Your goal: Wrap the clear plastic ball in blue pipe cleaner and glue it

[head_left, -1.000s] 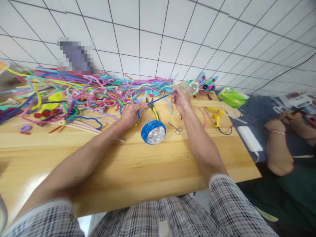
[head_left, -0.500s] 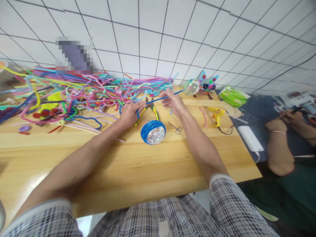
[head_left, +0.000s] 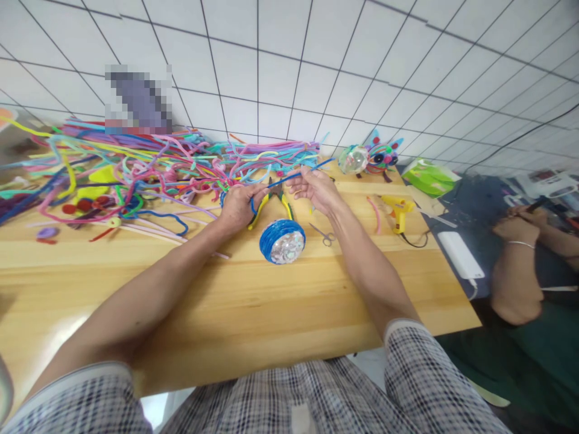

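Observation:
A blue pipe cleaner (head_left: 283, 181) stretches between my two hands above the table. My left hand (head_left: 240, 208) pinches it near one end, and a short piece bends down below the fingers. My right hand (head_left: 318, 190) has thumb and finger closed on it farther along, and its free end points up to the right. Behind and below it lie pliers with yellow-green handles (head_left: 288, 208), jaws away from me. Closer to me sits a clear ball wrapped in blue pipe cleaner (head_left: 282, 242). Small scissors (head_left: 324, 235) lie right of the ball.
Heaped pipe cleaners (head_left: 167, 160) of many colours cover the table's back left. A yellow glue gun (head_left: 398, 212) stands at right, near a white power strip (head_left: 460, 254). A finished pipe-cleaner figure (head_left: 382, 158) sits by the wall. Another person's arms (head_left: 515, 271) are at far right.
My right hand has slid slightly back toward the left along the blue pipe cleaner, its fingers closer together. The view has shifted a little; the ball, pliers and scissors stay in place.

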The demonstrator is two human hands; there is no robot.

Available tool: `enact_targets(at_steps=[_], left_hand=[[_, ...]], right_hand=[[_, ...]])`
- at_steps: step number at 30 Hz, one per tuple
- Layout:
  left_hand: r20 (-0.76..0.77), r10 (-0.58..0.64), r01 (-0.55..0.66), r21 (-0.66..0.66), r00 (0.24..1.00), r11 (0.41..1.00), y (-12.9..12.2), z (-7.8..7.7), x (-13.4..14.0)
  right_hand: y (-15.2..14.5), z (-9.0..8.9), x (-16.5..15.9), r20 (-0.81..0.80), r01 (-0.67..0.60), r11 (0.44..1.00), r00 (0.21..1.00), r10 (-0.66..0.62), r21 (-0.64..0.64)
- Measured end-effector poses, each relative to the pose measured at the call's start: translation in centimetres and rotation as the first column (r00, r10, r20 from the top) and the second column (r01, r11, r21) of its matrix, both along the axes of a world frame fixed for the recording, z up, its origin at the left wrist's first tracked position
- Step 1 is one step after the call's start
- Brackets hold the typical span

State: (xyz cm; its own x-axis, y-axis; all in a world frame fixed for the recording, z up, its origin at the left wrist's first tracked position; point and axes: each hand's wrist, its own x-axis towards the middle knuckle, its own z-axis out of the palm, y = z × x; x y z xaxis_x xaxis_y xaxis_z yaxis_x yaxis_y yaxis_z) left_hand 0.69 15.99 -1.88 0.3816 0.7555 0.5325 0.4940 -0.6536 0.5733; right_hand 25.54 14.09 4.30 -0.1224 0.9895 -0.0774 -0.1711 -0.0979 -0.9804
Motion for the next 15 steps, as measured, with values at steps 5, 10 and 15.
enact_targets(at_steps=[5, 10, 15], left_hand=[[-0.012, 0.001, -0.001, 0.017, 1.0, 1.0, 0.1, -0.4, 0.1], [-0.065, 0.018, -0.016, 0.021, 0.998, 1.0, 0.1, -1.1, 0.1], [-0.045, 0.034, -0.032, 0.044, 0.998, 0.999, 0.2, -1.4, 0.0]], right_hand=[[0.2, 0.0, -0.2, -0.01, 0.06, 0.998, 0.998, -0.061, -0.027], [0.1, 0.2, -0.6, -0.017, 0.075, 0.996, 0.997, -0.076, -0.038], [0.2, 0.0, 0.1, 0.009, 0.136, 0.989, 0.991, -0.137, 0.054]])
